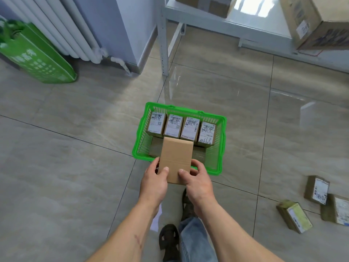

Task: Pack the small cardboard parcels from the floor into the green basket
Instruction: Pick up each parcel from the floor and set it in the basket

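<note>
Both hands, left [154, 178] and right [198, 178], grip a plain brown cardboard parcel [175, 159] at frame centre | its long axis points away, over the near rim of the green plastic basket [217, 163] | four labelled parcels [182, 128] line the far wall | three more [317, 205] lie lower right.

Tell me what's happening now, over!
Left hand and right hand grip a parcel over the basket. Four parcels inside. Three on the floor. Nothing blocking.
</note>
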